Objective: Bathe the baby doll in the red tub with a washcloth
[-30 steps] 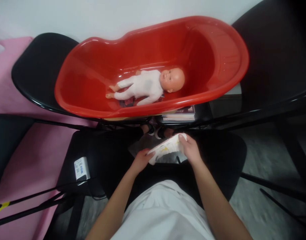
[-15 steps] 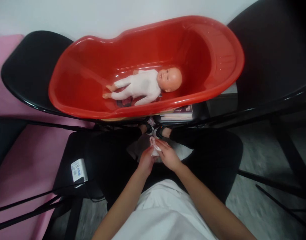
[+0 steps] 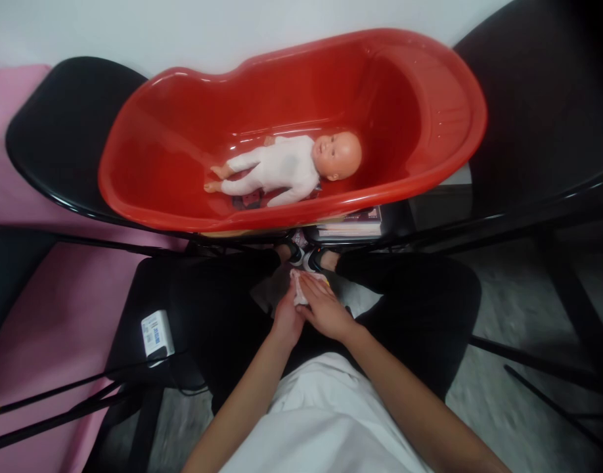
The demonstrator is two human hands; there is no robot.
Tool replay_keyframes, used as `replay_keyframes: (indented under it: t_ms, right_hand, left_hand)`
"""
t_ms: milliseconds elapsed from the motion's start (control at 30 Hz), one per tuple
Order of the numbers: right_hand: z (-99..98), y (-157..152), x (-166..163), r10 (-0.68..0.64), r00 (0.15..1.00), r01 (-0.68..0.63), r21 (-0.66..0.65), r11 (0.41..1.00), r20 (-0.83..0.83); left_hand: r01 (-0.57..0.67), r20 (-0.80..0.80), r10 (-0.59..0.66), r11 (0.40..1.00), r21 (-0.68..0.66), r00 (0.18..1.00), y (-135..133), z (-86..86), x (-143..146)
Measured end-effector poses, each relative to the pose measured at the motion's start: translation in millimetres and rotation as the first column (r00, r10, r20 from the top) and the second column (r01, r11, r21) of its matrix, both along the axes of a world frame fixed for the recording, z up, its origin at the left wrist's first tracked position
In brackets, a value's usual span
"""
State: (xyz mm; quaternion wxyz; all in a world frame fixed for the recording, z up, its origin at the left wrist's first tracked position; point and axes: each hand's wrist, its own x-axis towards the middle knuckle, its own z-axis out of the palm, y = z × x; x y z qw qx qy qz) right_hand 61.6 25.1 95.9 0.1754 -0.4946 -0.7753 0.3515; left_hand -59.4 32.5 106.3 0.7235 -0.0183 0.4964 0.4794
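Between my thighs, my two hands meet around a small pale pink and white cloth (image 3: pixel 298 295). My left hand (image 3: pixel 286 320) is closed on its left side. Across the top of it lies my right hand (image 3: pixel 326 309), fingers together and pressing the cloth against the left; a bit of yellow shows by its fingertips. Most of the cloth is hidden by the hands. Beyond my knees, a baby doll (image 3: pixel 289 164) in a white suit with a grey chest patch lies on its back in a red baby bathtub (image 3: pixel 183 118), head to the right.
Black chairs (image 3: pixel 69 138) stand on both sides under the tub. Books (image 3: pixel 351 226) lie beneath it. On a black seat to my left sits a small white box-shaped device (image 3: pixel 157 335) with a cable. Pink material (image 3: pixel 50 315) covers the far left.
My right hand has slid forward and flattened over the cloth, covering more of it. A yellow bit now shows near its fingers. The doll and tub stay put.
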Motion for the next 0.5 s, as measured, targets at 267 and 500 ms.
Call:
replay_keyframes:
  t_ms: [267, 500]
  right_hand:
    - [0.2, 5, 5, -0.141, 0.956, 0.130, -0.063, 0.990, -0.258]
    - [-4.0, 10, 6, -0.594, 0.683, 0.379, -0.490, 0.785, -0.425]
  left_hand:
    - [0.232, -0.122, -0.233, 0.972, -0.025, 0.965, -3, 8.1, -12]
    - [0.247, -0.584, -0.105, 0.954, 0.170, 0.805, -1, -6.4, -27]
